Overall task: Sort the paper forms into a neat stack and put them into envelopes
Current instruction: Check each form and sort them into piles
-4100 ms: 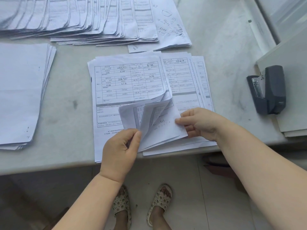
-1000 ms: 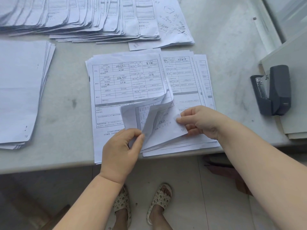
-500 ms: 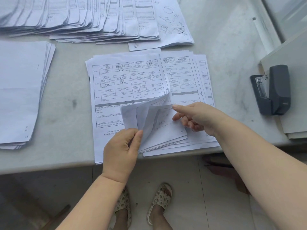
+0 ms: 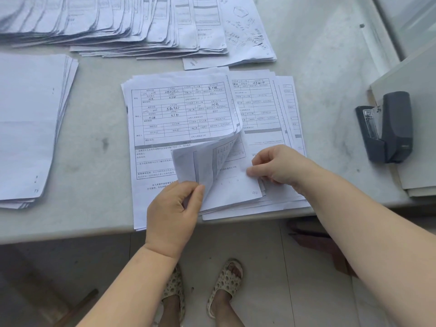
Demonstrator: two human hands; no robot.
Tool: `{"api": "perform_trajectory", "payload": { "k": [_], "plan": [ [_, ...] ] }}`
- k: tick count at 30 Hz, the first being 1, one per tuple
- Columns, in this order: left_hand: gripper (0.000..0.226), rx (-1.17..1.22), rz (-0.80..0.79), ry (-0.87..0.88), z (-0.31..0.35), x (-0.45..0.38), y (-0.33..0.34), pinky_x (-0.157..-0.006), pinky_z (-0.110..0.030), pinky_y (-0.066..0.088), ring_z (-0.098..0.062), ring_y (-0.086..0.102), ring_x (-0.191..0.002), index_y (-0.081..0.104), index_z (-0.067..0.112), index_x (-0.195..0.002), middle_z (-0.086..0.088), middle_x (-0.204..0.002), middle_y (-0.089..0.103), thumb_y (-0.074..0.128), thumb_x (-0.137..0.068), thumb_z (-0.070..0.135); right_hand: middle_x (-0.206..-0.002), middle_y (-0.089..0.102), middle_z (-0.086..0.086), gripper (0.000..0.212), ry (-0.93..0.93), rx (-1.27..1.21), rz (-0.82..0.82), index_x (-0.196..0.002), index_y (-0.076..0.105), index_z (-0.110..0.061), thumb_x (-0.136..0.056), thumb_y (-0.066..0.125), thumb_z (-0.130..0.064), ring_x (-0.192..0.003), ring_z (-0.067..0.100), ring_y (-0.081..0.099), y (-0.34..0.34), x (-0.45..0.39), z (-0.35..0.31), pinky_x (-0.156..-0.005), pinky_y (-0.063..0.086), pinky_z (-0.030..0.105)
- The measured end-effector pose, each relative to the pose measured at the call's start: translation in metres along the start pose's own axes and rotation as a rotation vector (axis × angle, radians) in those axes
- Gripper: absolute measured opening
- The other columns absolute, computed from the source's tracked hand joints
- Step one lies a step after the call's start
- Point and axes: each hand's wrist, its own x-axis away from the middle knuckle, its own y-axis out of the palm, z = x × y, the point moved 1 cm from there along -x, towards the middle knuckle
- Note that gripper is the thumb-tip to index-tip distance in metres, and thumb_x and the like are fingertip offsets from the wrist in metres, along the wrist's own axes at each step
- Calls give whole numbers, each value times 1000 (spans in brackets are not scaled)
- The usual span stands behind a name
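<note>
My left hand (image 4: 173,206) pinches the folded-back corners of the forms (image 4: 181,114). Right hand (image 4: 280,167) pinches the next sheet's edge; peel one only, slowly

**Paper everywhere, matt on matt**

Centre pile of forms (image 4: 184,119): thin white paper, matt, printed w/ black grids and pen scribbles; corners curl soft where the left hand (image 4: 173,208) pinches them up, so light stock. Right hand (image 4: 278,168) pinches a sheet edge, paper bends w/o creasing. Fanned stack at the far edge (image 4: 118,24): same thin matt paper, edges wavy. Blank stack on the left (image 4: 28,123): plain white, smooth, no sheen. Table (image 4: 318,74): pale stone-look top, faint marbled veins, dull finish, a few dark smudges. Stapler (image 4: 389,128): dark grey plastic, matt, w/ shiny metal strip inside. Under it, boards (image 4: 415,90): off-white card, flat matt. Slippers (image 4: 224,282): pale rubbery plastic w/ holes. Floor: smooth light tile.
</note>
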Motion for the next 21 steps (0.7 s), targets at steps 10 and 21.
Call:
{"api": "perform_trajectory", "payload": {
  "k": [10,21],
  "plan": [
    [26,-31,-25,0,-1,1,0,-71,-8,40,2,55,-80,71,28,-90,21,-80,62,47,-82,36,-55,62,1,45,78,-250,-24,-72,62,-13,-97,45,-46,-47,17,43,3,6,-5,-50,36,25],
    [79,239,-37,-132,1,1,-9,-61,-18,41,-18,51,-59,29,61,-130,-8,-68,62,65,-86,6,-51,50,-6,34,-22,-21,26,-60,48,-17,-80,75,-18,-45,9,44,7,3,5,-50,34,22]
  ]
}}
